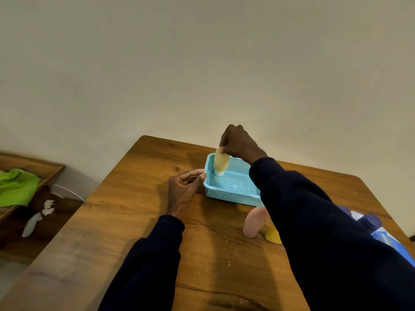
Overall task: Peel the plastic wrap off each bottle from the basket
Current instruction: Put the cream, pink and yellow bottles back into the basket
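Note:
A light blue perforated basket point(233, 195) sits on the wooden table point(139, 221). My right hand point(238, 143) pinches the top of a pale yellow squeeze bottle point(221, 162), which hangs cap-down over the basket's left end. My left hand point(185, 189) rests on the table at the basket's left rim, thumb touching the rim, fingers loosely curled with nothing seen in them. A pink bottle point(254, 222) stands on the table in front of the basket. A yellow bottle point(274, 236) beside it is mostly hidden by my right sleeve.
Dark purple-capped bottles point(370, 222) and a blue-and-white package point(386, 237) lie at the table's right edge. White crumbs speckle the tabletop near me. To the left, a lower wooden shelf holds a green cloth point(18, 186), with white scraps point(38, 217) below it.

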